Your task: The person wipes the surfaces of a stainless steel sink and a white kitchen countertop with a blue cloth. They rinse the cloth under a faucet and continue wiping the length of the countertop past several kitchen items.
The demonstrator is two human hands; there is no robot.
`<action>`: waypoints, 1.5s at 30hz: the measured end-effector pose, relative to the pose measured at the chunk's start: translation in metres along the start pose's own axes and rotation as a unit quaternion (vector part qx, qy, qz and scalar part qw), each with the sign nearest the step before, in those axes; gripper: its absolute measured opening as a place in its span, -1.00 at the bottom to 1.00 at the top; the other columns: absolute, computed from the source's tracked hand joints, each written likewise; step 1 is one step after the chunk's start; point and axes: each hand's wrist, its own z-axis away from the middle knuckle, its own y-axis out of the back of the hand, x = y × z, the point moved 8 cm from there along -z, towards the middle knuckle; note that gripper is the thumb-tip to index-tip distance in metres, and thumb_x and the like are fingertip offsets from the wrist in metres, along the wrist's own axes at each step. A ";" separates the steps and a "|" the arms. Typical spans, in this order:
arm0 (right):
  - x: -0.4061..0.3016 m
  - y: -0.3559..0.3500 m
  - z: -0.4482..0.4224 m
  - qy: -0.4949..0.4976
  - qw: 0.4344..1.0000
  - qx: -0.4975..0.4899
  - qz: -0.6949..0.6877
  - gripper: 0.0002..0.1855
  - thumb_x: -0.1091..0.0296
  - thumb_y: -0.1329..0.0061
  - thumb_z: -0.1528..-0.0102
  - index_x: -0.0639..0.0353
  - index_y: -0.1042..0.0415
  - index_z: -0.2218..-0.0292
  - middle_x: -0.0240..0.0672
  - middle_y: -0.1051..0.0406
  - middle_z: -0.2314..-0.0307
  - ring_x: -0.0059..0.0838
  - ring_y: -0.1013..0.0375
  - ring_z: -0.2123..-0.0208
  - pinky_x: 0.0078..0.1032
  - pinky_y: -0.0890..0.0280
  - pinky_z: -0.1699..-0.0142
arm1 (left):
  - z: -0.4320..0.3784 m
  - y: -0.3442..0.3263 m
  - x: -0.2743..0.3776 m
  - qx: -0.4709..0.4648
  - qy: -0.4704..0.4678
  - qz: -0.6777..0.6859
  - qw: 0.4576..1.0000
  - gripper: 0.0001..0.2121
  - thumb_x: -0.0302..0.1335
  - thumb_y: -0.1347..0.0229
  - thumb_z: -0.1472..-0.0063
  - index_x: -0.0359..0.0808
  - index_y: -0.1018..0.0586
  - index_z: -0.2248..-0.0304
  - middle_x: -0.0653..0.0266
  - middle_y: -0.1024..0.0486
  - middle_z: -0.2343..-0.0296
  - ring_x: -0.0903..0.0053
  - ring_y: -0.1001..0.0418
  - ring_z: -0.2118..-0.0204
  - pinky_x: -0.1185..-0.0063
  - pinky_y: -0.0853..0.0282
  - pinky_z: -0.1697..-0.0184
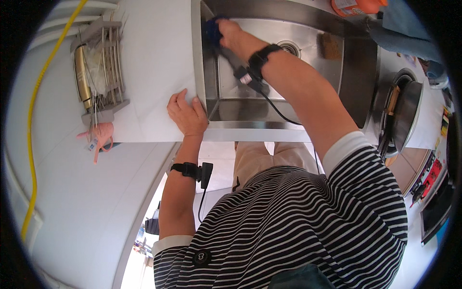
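Observation:
My right hand (231,33) reaches into the stainless steel sink (249,88), its fingers gripping a dark blue cloth or scrubber (213,31) against the upper left wall. The hand is slightly blurred, so the item's exact kind is unclear. A black strap with a cabled device sits on that wrist. Flat on the white countertop (155,65), at the sink's left rim, rests my left hand (187,113), fingers apart and holding nothing. The round drain (290,47) shows partly behind the right forearm. A brown patch (330,46) is seen toward the basin's right end.
A metal rack (110,65) with utensils stands at the left, near a pink plastic item (103,135). Pans (408,112) stand right of the sink. An orange bottle (355,6) lies beyond its far rim. A yellow hose (33,119) runs along the left wall.

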 end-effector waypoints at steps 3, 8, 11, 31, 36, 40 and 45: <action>0.001 -0.010 0.031 0.035 0.999 0.010 0.039 -0.75 0.30 0.17 -0.08 0.26 -0.38 0.27 -0.16 -0.43 0.38 -0.29 -0.44 0.31 -0.33 -0.33 0.23 | 0.006 0.001 -0.009 0.002 0.019 -0.011 1.000 -0.64 -0.40 0.04 -0.11 -0.35 -0.35 0.10 0.00 -0.22 0.14 0.14 -0.14 0.05 0.30 0.00 -0.04; 0.114 0.030 0.085 -0.086 0.958 -0.098 0.257 -0.76 0.33 0.13 -0.04 0.20 -0.38 0.24 -0.29 -0.43 0.37 -0.40 -0.38 0.40 -0.39 -0.28 0.24 | 0.013 0.005 -0.015 0.015 0.027 -0.022 0.999 -0.64 -0.40 0.02 -0.10 -0.36 -0.35 0.11 0.03 -0.23 0.15 0.15 -0.16 0.09 0.29 -0.03 0.00; 0.173 0.074 0.083 -0.144 0.905 -0.052 0.397 -0.76 0.33 0.15 -0.05 0.21 -0.38 0.24 -0.23 -0.44 0.35 -0.39 -0.42 0.37 -0.38 -0.34 0.23 | 0.005 0.003 -0.007 0.019 0.000 -0.026 0.999 -0.64 -0.40 0.00 -0.08 -0.37 -0.35 0.12 0.05 -0.24 0.16 0.16 -0.18 0.12 0.29 -0.06 0.04; 0.155 0.030 0.129 -0.314 0.918 -0.209 0.119 -0.80 0.40 0.23 0.03 0.26 -0.37 0.37 -0.17 -0.43 0.51 -0.28 -0.44 0.47 -0.28 -0.41 0.29 | 0.002 0.003 -0.005 0.022 -0.007 -0.020 1.000 -0.63 -0.41 0.00 -0.07 -0.34 -0.35 0.11 0.06 -0.23 0.15 0.15 -0.17 0.11 0.29 -0.05 0.02; 0.115 0.012 0.123 -0.267 0.941 -0.193 0.082 -0.77 0.41 0.19 0.07 0.30 -0.35 0.33 -0.10 -0.42 0.40 -0.19 -0.42 0.37 -0.25 -0.36 0.17 | 0.003 0.002 -0.007 0.001 0.012 -0.026 1.000 -0.62 -0.40 0.00 -0.07 -0.36 -0.35 0.11 0.04 -0.24 0.15 0.14 -0.17 0.11 0.28 -0.05 0.02; -0.028 -0.035 0.075 -0.081 0.984 -0.161 0.006 -0.66 0.34 0.14 0.00 0.38 -0.33 0.20 -0.08 -0.40 0.25 -0.15 -0.38 0.18 -0.22 -0.24 -0.01 | 0.010 0.004 -0.012 0.001 0.029 -0.028 0.999 -0.63 -0.41 -0.01 -0.06 -0.36 -0.35 0.11 0.03 -0.24 0.15 0.14 -0.17 0.10 0.28 -0.05 0.03; -0.025 -0.028 0.025 0.003 0.996 -0.085 -0.005 -0.61 0.31 0.06 0.00 0.24 -0.33 0.13 -0.23 -0.36 0.15 -0.30 -0.35 0.13 -0.35 -0.15 -0.03 | 0.008 0.004 -0.007 -0.001 0.017 -0.013 1.000 -0.63 -0.43 0.00 -0.08 -0.35 -0.35 0.10 0.03 -0.22 0.14 0.16 -0.16 0.08 0.29 -0.04 0.00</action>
